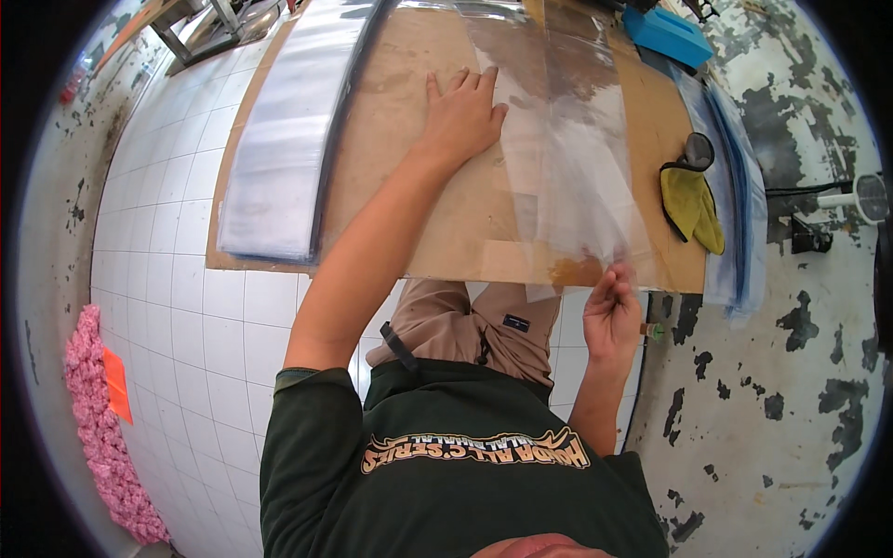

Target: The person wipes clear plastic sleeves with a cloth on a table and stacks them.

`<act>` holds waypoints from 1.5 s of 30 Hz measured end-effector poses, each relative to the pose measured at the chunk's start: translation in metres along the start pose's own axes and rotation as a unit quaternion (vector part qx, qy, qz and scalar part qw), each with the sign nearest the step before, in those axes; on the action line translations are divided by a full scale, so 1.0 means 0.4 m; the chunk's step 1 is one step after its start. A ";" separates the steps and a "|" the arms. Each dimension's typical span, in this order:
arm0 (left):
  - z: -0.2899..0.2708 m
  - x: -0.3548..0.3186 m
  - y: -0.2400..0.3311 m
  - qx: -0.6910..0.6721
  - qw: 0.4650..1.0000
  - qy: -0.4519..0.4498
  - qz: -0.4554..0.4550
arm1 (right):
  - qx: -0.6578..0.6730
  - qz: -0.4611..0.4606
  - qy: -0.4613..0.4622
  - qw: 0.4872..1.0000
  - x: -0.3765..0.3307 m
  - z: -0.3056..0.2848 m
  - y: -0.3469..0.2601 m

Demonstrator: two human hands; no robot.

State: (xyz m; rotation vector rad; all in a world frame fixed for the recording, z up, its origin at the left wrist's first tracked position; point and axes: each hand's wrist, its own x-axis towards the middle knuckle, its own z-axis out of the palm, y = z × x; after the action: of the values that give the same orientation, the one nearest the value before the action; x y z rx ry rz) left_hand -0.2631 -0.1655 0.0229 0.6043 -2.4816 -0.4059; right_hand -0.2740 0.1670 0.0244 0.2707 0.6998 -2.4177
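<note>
L hand lies open, flat on thin clear glossy plastic sheet over brown cardboard board; R hand pinches sheet's near edge.

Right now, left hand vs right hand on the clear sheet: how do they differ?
The left hand lies flat, palm down, on the clear plastic sheet, arm stretched far over the board; the right hand stays near the body, fingers pinching the sheet's near edge. Both are bare and touch the same sheet.
</note>
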 end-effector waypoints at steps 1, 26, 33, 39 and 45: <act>0.001 -0.001 0.000 0.001 1.000 0.013 0.002 | -0.002 0.000 0.000 1.000 -0.004 0.006 0.003; 0.011 0.000 -0.004 0.001 0.999 0.048 0.009 | -0.154 -0.061 -0.022 0.986 -0.037 0.111 0.125; 0.003 0.010 -0.005 -0.102 0.994 0.023 -0.038 | -0.136 -0.055 -0.083 0.986 -0.029 0.078 0.126; 0.011 0.002 -0.001 -0.048 0.998 0.048 0.001 | -0.243 -0.055 -0.015 0.968 -0.036 0.081 0.126; 0.010 0.008 -0.014 -0.015 1.000 0.022 -0.010 | -0.394 -0.036 0.066 0.916 -0.074 0.080 0.101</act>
State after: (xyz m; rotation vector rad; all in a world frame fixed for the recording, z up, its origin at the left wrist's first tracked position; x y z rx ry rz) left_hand -0.2658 -0.1713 0.0186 0.6203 -2.4253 -0.4337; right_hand -0.2271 0.1368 0.0444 0.0695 1.6853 -1.9843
